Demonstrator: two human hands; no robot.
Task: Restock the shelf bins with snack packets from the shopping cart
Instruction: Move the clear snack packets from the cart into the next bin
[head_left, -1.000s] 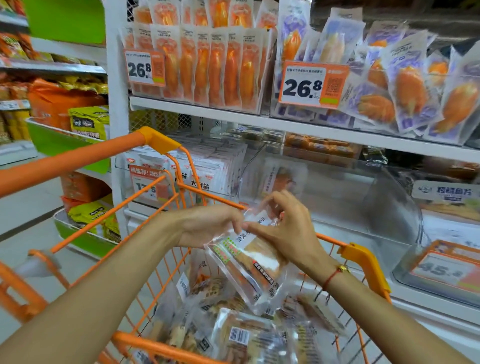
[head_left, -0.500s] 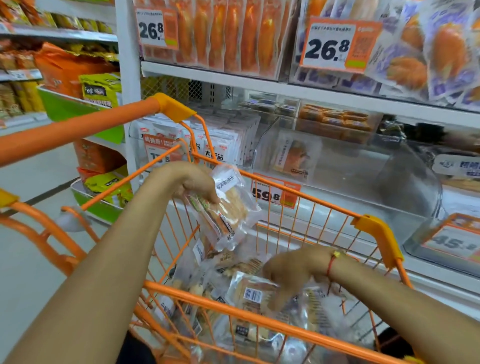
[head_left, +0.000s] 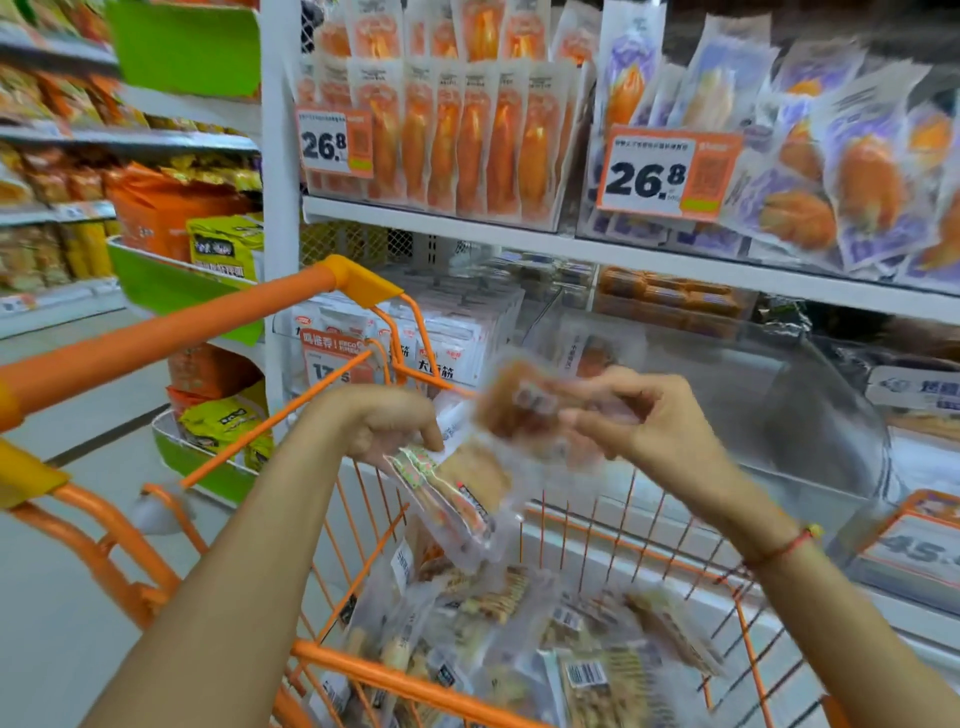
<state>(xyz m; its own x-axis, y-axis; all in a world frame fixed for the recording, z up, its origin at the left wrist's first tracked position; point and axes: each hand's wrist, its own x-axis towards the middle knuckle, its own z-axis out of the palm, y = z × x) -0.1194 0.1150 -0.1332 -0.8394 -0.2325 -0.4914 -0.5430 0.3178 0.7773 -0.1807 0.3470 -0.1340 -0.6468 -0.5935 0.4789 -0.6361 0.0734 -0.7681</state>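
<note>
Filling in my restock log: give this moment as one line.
left hand: holds clear snack packet | right hand: holds blurred second packet | both above orange wire cart

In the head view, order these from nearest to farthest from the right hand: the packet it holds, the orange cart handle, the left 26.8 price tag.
1. The blurred packet, pinched in the right hand above the cart.
2. The orange cart handle, to the left, past the left hand.
3. The left 26.8 price tag, up on the upper shelf.
</note>
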